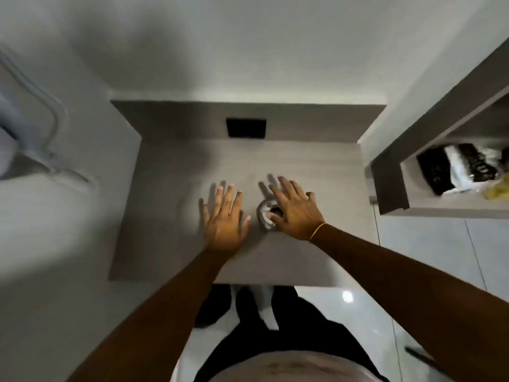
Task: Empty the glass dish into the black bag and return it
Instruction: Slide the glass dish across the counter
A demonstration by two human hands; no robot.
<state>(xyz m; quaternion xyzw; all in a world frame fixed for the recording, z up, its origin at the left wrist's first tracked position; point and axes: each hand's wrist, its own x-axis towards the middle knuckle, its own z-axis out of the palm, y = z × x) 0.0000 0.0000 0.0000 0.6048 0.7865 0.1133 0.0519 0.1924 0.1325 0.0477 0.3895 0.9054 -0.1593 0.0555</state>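
A small round glass dish (265, 214) with something dark in it stands on the grey wooden desk (176, 244), near the middle. My right hand (296, 209) is spread flat over the dish's right half, fingers apart, thumb touching its rim; it does not grip the dish. My left hand (224, 215) lies just left of the dish with fingers apart, holding nothing. No black bag shows in this view.
A dark rectangular opening (246, 128) sits in the desk's raised back panel. To the right, a shelf unit (391, 186) holds black and white packets (457, 169). White cables (46, 117) hang at the left. Glossy white floor tiles and my legs are below the desk's front edge.
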